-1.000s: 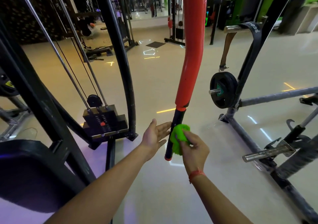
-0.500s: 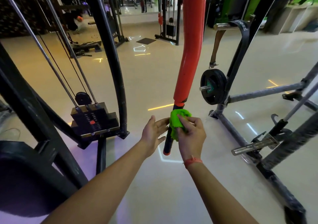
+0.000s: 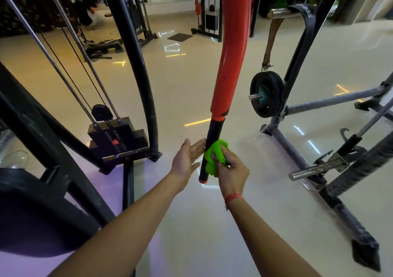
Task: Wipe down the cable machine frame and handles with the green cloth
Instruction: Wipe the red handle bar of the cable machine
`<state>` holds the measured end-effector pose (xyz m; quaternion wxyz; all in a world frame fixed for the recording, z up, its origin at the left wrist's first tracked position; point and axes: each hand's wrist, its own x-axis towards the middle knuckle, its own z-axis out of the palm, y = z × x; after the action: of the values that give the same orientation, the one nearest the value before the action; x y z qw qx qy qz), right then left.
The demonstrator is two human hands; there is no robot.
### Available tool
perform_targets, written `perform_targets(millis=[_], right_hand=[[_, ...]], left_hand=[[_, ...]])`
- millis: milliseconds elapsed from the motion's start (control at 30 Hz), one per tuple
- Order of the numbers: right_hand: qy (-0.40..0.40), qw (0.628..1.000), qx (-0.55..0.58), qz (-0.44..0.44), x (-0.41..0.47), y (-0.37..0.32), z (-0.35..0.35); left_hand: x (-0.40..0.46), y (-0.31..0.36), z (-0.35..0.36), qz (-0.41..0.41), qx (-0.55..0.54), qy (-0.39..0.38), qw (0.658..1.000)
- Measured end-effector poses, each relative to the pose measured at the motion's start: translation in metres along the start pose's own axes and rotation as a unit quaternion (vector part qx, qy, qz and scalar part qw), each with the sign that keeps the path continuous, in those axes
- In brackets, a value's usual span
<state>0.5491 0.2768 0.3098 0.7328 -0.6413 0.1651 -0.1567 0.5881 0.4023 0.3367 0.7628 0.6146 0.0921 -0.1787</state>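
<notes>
**Green cloth pressed to hanging bar grip at gym cable station**

Head view: A person's right hand [image 3: 231,170] clutches a bunched green cloth [image 3: 213,159] against the black grip [image 3: 209,149] at the lower end of a hanging bar, whose upper length is sheathed in a red-orange foam sleeve [image 3: 229,49]. The left hand [image 3: 187,159] is released, fingers straight, its fingertips at the left side of the grip, across from the cloth. A red band [image 3: 233,197] circles the right wrist. To the left, the curved black frame [image 3: 136,64] of the cable machine rises beside a weight stack [image 3: 116,140] fed by steel guide rods [image 3: 70,68]. To the right, a black weight plate [image 3: 266,94] sits on a peg of a grey rack [image 3: 331,101]. The pale floor [image 3: 191,223] reflects strips of light, and more machines stand far across the room.
</notes>
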Motion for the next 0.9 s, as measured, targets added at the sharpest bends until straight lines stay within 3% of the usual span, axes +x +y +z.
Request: perform_targets(millis=[133,233,333,533,567,667,733,900], right_hand=[[0.001,0.988,-0.056,0.141,-0.013,0.030,-0.010],[0.031,0.994,0.059,0.092,-0.023,0.022,-0.002],[0.043,0.998,0.030,-0.021,-0.031,0.015,0.010],[-0.034,0.991,0.003,0.126,-0.034,0.040,0.008],[-0.029,0.993,-0.018,0.113,-0.034,0.040,0.008],[0.021,0.998,-0.034,-0.054,-0.035,0.028,0.008],[0.015,0.993,-0.053,-0.102,-0.027,0.033,0.011],[-0.019,0.992,-0.109,0.061,-0.024,0.065,-0.010]], left_hand=[[-0.003,-0.002,-0.009,-0.001,0.021,-0.004,1.000],[-0.002,-0.006,-0.016,-0.010,0.051,-0.002,0.999],[0.000,-0.019,-0.021,-0.033,0.062,0.014,0.997],[0.006,-0.033,-0.026,-0.035,0.071,0.039,0.996],[0.007,-0.033,-0.026,-0.035,0.073,0.038,0.996],[0.010,-0.035,-0.023,-0.035,0.055,0.036,0.997],[0.012,-0.035,-0.020,-0.038,0.034,0.040,0.998],[0.017,-0.036,-0.016,-0.032,0.039,0.036,0.998]])
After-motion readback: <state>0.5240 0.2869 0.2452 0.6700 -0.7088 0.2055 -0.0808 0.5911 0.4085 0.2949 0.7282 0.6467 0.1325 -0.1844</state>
